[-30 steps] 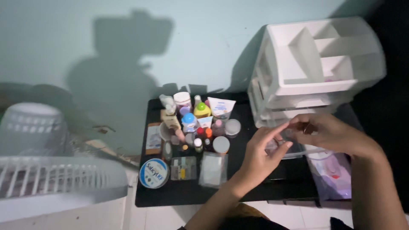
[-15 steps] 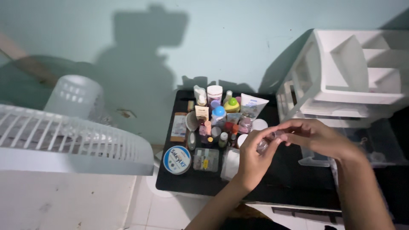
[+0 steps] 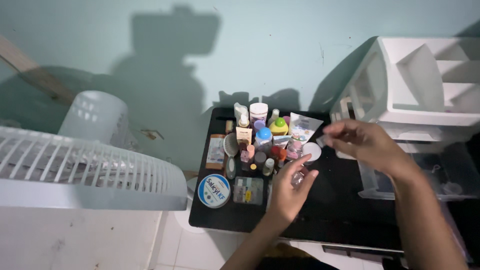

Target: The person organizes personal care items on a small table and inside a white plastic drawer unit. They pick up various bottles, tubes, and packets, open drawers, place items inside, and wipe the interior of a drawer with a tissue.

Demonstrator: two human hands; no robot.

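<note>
While the left hand cups a small clear jar over the black tabletop, its grip is loose. The right hand pinches something too blurred to identify, near the white organizer, cut off at right.

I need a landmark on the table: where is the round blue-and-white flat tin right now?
In the head view, the round blue-and-white flat tin lies at the front left corner of the black table, just left of a small clear rectangular box.

A low black table carries, left of the left hand, a cluster of small bottles and jars, a round blue-and-white tin and a flat clear case, with a white drawer organiser behind the right hand.
</note>
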